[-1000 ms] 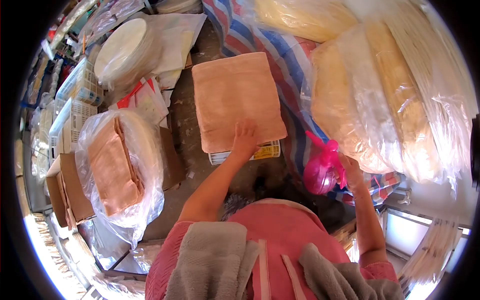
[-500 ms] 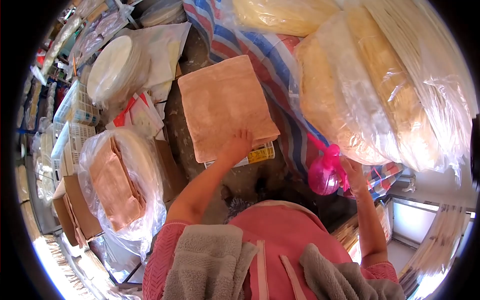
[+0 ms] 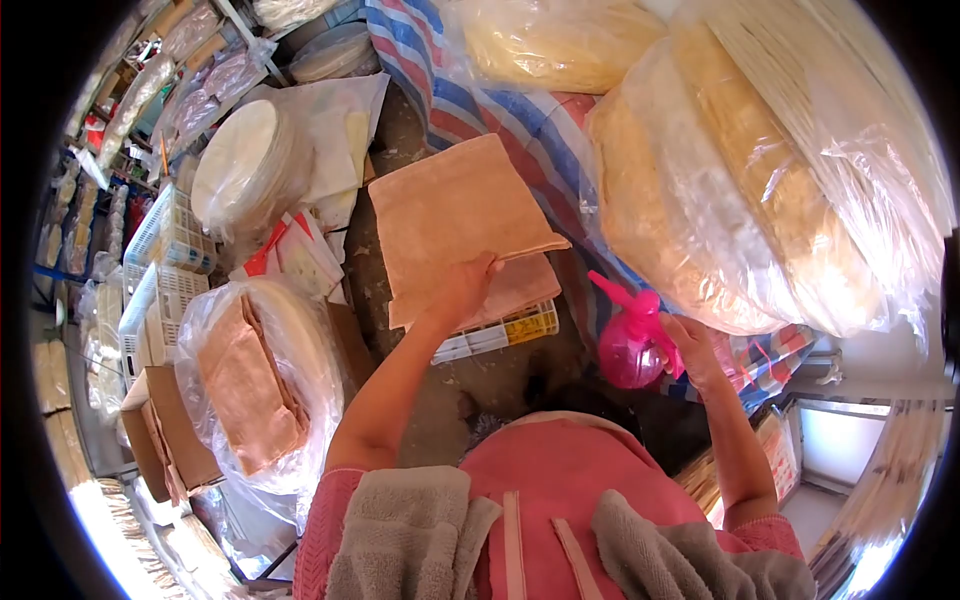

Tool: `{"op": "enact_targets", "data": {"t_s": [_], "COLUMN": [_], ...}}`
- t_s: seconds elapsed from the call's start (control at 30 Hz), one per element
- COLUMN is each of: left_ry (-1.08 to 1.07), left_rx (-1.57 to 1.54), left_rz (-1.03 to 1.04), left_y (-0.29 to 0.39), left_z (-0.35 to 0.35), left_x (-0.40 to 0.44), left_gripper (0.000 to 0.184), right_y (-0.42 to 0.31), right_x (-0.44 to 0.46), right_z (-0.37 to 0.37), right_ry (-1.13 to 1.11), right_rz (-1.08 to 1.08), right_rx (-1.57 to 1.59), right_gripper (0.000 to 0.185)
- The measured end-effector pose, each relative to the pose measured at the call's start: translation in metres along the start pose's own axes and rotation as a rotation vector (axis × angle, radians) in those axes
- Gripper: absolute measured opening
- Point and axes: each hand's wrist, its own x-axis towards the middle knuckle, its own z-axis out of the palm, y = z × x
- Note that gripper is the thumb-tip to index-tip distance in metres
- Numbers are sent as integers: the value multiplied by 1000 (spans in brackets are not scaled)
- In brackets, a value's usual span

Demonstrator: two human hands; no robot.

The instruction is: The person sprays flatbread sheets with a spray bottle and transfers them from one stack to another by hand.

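My left hand (image 3: pixel 466 286) pinches the near edge of a square brown cloth-like sheet (image 3: pixel 455 205), whose near side is raised and folded back a little. Below it shows another brown sheet (image 3: pixel 525 284), lying on a white and yellow printed support (image 3: pixel 528 322). Off to the right, my right hand (image 3: pixel 690 352) is wrapped round the grip of a bright pink spray bottle (image 3: pixel 630 352). The bottle has a see-through round body, and its nozzle points up and left, toward the sheets.
On the left, folded brown sheets (image 3: pixel 250 385) lie on a plastic-wrapped round stack beside a cardboard box (image 3: pixel 165 425). White baskets (image 3: pixel 165 300) and another wrapped round stack (image 3: pixel 245 165) stand farther back. Large plastic-wrapped yellowish bundles (image 3: pixel 700 190) fill the right, over a striped tarp (image 3: pixel 500 110).
My left hand has gone from lying flat on the top sheet to gripping its near edge, which is now lifted. The spray bottle's nozzle has swung a little left.
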Motion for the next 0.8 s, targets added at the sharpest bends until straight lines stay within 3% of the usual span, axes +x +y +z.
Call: {"op": "enact_targets", "data": {"t_s": [0.27,0.47,0.6,0.67,0.7,0.77,0.8], "left_ry": [34,-7,15,314,605,949,1028], "left_rx": [-176,357,758,817,764,184,-43], "left_rz": [-21,244,-44,65,256,87,194], "left_y": [-9,-21,-18,-10,6,59,61], "left_z": [-2,7,-63,-125,-163,-217,-231], "left_x": [9,23,34,29,24,-15,-26], "left_gripper": [22,22,28,27,25,24,25], "right_y": [-11,-9,-17,-23,-26,-31,-38], "right_x": [-4,-7,-11,-16,-16,-21,-25], "right_z": [10,16,19,21,23,27,31], "right_ry": [-13,18,-3,-3,-5,-12,-20], "right_rz": [8,32,5,-4,-14,-45,-62], "right_rx": [-39,-65,-49,-42,-38,-59,-55], "right_gripper": [41,41,42,42,42,41,41]}}
